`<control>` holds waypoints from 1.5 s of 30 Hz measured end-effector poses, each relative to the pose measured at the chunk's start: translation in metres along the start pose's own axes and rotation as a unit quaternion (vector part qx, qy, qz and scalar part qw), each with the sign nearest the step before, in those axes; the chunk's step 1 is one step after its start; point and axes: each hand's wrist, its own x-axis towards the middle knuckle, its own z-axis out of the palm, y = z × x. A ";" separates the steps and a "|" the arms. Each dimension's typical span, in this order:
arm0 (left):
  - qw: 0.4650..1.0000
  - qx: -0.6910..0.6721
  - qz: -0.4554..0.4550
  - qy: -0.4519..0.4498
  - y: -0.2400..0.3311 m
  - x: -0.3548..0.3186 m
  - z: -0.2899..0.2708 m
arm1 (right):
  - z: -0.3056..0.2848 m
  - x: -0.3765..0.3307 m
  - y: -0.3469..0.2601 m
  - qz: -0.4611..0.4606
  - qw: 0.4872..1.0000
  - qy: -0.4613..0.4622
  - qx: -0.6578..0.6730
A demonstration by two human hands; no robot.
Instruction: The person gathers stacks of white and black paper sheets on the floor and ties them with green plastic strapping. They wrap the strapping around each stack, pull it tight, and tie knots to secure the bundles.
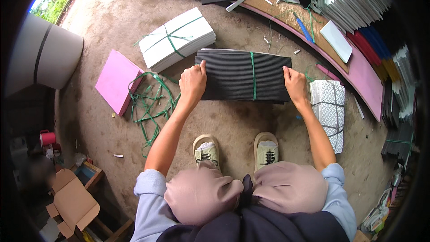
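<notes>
Between my two hands is a stack of black ribbed sheets (226,78), with a green strap running across it right of its middle. My left hand (193,83) grips the stack's left end, thumb on top. At the right end, my right hand (295,84) is closed round the edge in the same way; the fingers underneath are hidden. Just beyond the left end lies a bundle of white sheets (172,36) tied crosswise with green strap. Beside my right forearm sits a white textured bundle (328,112) bound with dark straps.
A pink stack (117,80) and a tangle of green strapping (154,103) lie at left. Pink and brown boards (277,11), a blue cutter (303,28) and a white block (336,41) spread along the far right. An open cardboard box (74,199) stands lower left.
</notes>
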 end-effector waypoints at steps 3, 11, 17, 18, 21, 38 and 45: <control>0.995 0.041 -0.006 -0.087 -0.001 0.007 -0.009 | -0.003 0.009 -0.014 0.002 0.999 -0.042 -0.030; 0.995 0.024 0.068 -0.065 0.018 0.019 0.038 | 0.046 0.030 -0.018 -0.055 0.991 -0.120 -0.006; 0.975 -0.011 0.209 -0.077 0.044 0.008 0.055 | 0.045 0.033 -0.033 -0.041 0.973 -0.226 -0.034; 0.972 0.000 0.224 -0.073 0.045 0.012 0.055 | 0.046 0.035 -0.033 -0.045 0.973 -0.224 -0.033; 0.960 0.029 0.271 -0.067 0.045 0.021 0.062 | 0.052 0.040 -0.031 -0.049 0.972 -0.229 -0.024; 0.984 -0.113 0.119 -0.070 0.074 0.008 0.063 | 0.044 0.056 -0.027 -0.077 0.955 -0.254 0.134; 0.989 -0.099 0.059 -0.089 0.087 0.008 0.066 | 0.036 0.054 -0.033 -0.041 0.968 -0.235 0.083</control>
